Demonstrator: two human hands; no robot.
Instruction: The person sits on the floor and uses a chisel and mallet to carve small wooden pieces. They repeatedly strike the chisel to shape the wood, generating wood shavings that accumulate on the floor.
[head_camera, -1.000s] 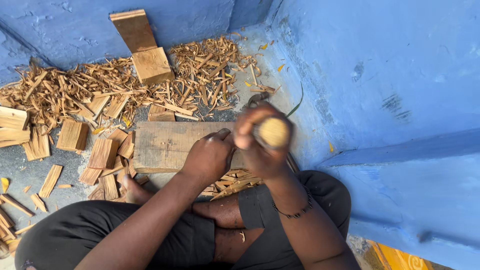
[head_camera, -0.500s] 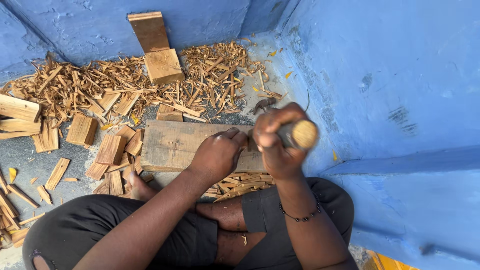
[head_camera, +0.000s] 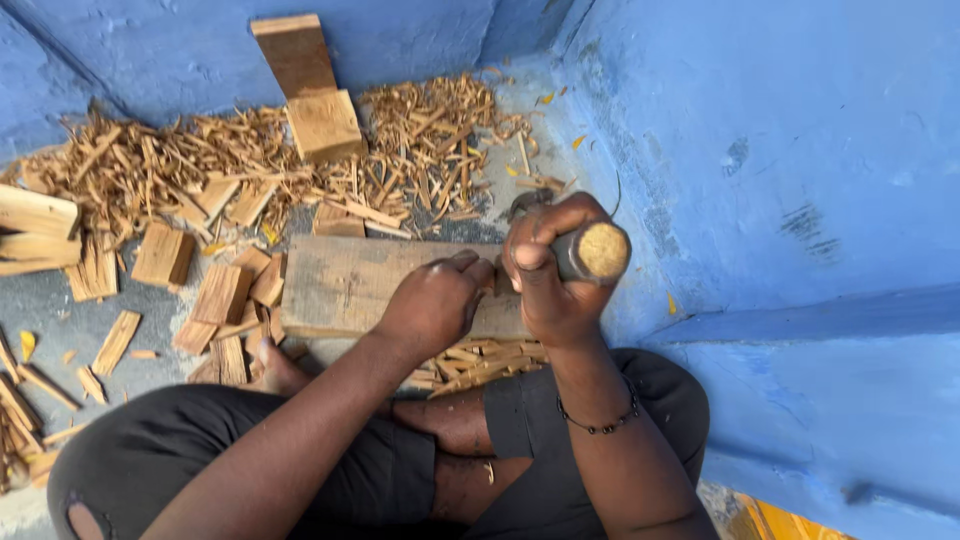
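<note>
Wooden block (head_camera: 350, 285): lies flat on the grey floor (head_camera: 60, 315) in front of the person's crossed legs, its long side running left to right.
Right hand (head_camera: 548, 270): fingers clamped around a round wooden handle (head_camera: 596, 250), its cut end facing the camera; the hand sits above the block's right end.
Left hand (head_camera: 432, 305): fingers curled together, resting on the block near its right end, just beside the right hand; what it grips, if anything, is hidden.
Wrist: a dark bead bracelet (head_camera: 600, 424) on the right arm.
Sticks (head_camera: 470, 362): a small heap of thin split pieces between the block and the legs.
Shavings (head_camera: 200, 170): a wide litter of chips along the blue wall (head_camera: 780, 150).
Offcuts: a square chunk (head_camera: 324, 125) and a plank (head_camera: 295, 52) leaning on the wall.
</note>
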